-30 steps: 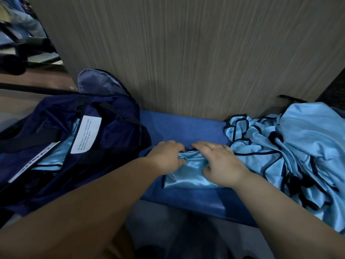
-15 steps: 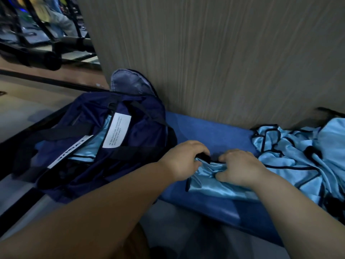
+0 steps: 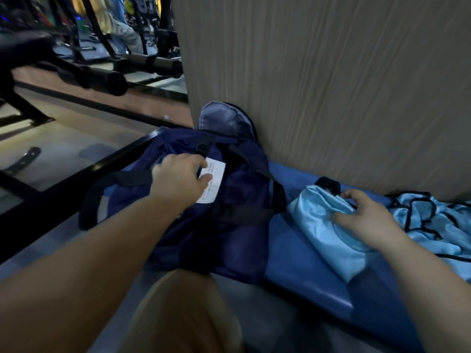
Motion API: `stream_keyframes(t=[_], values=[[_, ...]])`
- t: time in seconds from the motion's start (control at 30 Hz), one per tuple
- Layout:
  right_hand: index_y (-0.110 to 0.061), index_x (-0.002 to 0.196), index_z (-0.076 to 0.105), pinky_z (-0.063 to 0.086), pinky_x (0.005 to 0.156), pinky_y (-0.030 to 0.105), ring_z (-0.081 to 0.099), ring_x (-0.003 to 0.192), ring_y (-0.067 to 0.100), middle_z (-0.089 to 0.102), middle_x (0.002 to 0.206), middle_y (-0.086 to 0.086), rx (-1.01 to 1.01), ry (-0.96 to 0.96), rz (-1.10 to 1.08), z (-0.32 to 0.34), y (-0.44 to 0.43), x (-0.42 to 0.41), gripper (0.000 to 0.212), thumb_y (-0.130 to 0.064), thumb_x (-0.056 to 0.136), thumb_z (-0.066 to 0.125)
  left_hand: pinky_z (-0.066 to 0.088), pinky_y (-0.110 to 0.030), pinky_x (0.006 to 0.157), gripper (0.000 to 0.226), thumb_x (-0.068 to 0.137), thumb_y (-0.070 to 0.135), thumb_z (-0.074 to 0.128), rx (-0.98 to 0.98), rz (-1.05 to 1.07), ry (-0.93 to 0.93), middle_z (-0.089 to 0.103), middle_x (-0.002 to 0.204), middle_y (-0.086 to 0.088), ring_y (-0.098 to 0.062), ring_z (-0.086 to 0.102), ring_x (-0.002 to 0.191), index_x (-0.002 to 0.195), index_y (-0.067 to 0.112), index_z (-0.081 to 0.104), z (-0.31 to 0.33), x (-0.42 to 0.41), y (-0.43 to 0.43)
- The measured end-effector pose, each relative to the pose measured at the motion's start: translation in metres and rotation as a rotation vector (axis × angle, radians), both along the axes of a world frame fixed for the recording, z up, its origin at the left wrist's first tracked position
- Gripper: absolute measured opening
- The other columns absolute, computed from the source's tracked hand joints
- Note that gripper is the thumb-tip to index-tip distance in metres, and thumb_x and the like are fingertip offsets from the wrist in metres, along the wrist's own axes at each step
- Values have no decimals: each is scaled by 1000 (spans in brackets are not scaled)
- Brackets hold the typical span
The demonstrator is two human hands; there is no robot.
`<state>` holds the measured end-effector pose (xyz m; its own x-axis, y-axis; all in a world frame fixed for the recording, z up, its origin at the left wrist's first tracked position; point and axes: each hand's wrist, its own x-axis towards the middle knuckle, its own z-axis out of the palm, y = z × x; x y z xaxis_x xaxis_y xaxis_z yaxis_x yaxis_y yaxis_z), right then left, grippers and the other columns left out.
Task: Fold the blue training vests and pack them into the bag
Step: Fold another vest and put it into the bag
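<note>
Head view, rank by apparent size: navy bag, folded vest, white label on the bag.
1. navy bag
2. folded vest
3. white label, partly covered by the left hand

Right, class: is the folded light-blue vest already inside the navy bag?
No, the folded vest lies on the blue bench beside the bag, gripped by the right hand.

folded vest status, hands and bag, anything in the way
Left hand on the bag by its white label, grip unclear. Right hand grips folded vest on the bench, beside bag. Nothing between them.
</note>
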<state>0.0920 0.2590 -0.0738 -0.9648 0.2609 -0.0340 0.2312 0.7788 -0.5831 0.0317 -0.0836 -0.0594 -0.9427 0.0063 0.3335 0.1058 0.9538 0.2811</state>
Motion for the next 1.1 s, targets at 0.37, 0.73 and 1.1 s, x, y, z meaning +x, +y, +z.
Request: stream_keyframes(t=[0.37,0.73,1.1], values=[[-24,91,62,48,65,31,62,72,16,67,85,1,-706,211,-100,-4,-73,-24,5,-20,91,59,39,-44,100,50,92,52,55,-67,85,-336,48,137,-4,-28,44,125,134,25,51,-43,-27,-65],[-24,115,55,54,80,36,64,94,18,65,106,0,-747,120,89,14,-185,-58,23,-28,92,58,43,-42,97,40,93,38,60,-24,39,-265,47,132,-9,-32,49,117,129,20,56,-48,-35,-64],[-39,154,6,40,53,23,55,66,12,57,84,-3,-478,226,164,16,-217,-80,70,-22,101,49,40,-26,75,20,91,31,65,598,173,-149,65,83,-2,-17,58,82,85,11,64,-31,-43,-86]])
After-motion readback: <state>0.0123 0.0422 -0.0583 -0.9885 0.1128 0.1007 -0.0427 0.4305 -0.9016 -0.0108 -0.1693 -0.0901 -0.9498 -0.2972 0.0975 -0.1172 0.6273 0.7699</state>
